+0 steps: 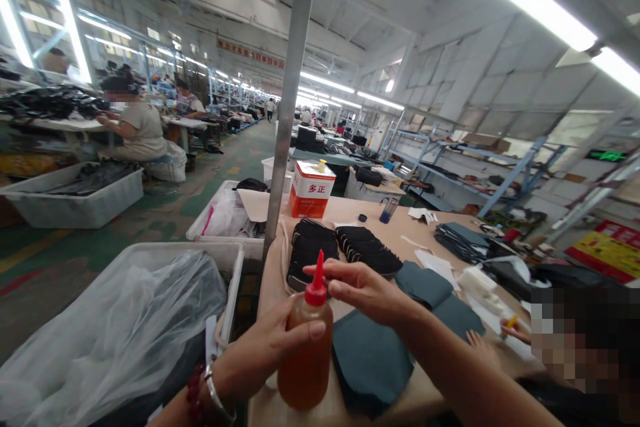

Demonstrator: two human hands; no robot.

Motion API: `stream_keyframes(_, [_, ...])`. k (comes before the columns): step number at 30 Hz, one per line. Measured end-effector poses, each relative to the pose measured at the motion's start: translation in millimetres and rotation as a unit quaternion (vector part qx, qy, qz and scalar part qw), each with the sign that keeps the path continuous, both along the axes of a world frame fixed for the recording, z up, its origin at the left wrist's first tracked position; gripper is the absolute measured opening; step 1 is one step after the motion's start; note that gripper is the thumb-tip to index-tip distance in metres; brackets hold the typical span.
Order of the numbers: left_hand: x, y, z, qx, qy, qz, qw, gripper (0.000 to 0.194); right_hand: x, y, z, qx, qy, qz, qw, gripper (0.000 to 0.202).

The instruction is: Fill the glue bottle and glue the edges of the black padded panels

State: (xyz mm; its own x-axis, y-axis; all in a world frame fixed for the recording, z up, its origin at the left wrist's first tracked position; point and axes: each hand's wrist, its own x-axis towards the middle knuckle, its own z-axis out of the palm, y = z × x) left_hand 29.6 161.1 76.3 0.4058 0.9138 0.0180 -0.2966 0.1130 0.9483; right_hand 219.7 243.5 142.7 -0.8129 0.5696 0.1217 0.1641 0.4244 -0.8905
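A conical nozzle [319,275] tops the bottle [305,377] — plastic, perhaps.

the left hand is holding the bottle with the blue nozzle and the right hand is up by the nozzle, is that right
The nozzle is red, not blue, as the head view shows. The left hand does hold the bottle, with the right hand by the nozzle.

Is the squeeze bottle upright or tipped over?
Upright. The squeeze bottle has its red nozzle pointing up, with the left hand gripping it by the side.
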Motion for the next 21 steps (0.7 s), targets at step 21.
stream_keyframes(21, [12, 32, -43.3, 0.072, 0.263, 0.285, 0.919, 0.055, -47, -6, -65.6, 0.146, -0.01, -0.283, 0.948, 0.032])
